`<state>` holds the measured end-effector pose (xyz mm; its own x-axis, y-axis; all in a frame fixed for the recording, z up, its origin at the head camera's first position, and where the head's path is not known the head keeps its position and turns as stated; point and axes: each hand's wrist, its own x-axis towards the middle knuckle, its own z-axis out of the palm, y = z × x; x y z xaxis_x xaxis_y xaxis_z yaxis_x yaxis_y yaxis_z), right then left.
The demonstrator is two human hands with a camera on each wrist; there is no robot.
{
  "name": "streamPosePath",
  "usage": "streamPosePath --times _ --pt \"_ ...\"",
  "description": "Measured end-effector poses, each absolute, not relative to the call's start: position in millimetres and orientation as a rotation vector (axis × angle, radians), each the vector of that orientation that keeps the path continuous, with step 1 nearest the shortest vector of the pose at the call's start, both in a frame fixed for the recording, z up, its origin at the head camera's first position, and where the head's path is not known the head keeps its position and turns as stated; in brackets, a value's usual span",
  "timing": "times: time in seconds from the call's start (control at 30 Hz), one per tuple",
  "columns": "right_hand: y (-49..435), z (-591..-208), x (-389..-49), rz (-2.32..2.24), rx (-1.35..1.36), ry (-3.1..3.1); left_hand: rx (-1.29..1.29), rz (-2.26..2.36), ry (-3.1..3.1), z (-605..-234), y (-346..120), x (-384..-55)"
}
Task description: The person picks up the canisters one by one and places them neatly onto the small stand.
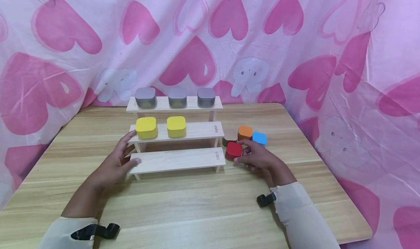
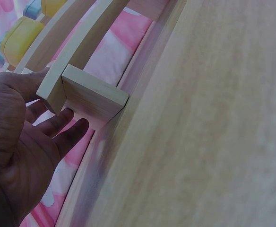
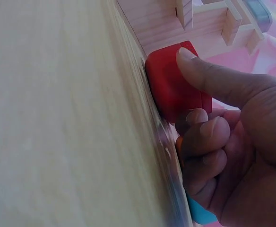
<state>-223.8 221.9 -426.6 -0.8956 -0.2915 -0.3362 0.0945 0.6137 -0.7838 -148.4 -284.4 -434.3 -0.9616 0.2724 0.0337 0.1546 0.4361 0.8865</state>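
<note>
A pale wooden three-step stand [image 1: 177, 159] stands on the table. My left hand [image 1: 113, 165] holds its left end, thumb on top of the lowest step and the other fingers around the end. In the left wrist view, fingertips [image 2: 76, 130] reach below that plank, beside its leg. On the right, my right hand [image 1: 259, 156] pinches a small red tin [image 1: 234, 150] with rounded corners. The right wrist view shows the thumb on the red tin's lid [image 3: 173, 80], with the other fingers curled at its side. The tin sits low at the tabletop, near the stand's right end.
Three grey tins [image 1: 177, 97] line the top step. Two yellow tins [image 1: 176, 126] sit on the middle step. Behind the red tin are a brownish tin [image 1: 230, 135], an orange tin [image 1: 245, 131] and a blue tin [image 1: 259, 137]. A pink curtain [image 1: 210, 41] hangs behind the table.
</note>
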Motion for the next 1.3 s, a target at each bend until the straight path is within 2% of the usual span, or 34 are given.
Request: streamPosePath --times 0.73,1.3 --pt "225 -429 -226 -1.214 -0.197 2.394 0.397 1.554 2.573 -431 -283 -147" --pt "230 -420 -221 -1.307 -0.366 2.429 0.409 1.562 2.580 -433 -284 -147"
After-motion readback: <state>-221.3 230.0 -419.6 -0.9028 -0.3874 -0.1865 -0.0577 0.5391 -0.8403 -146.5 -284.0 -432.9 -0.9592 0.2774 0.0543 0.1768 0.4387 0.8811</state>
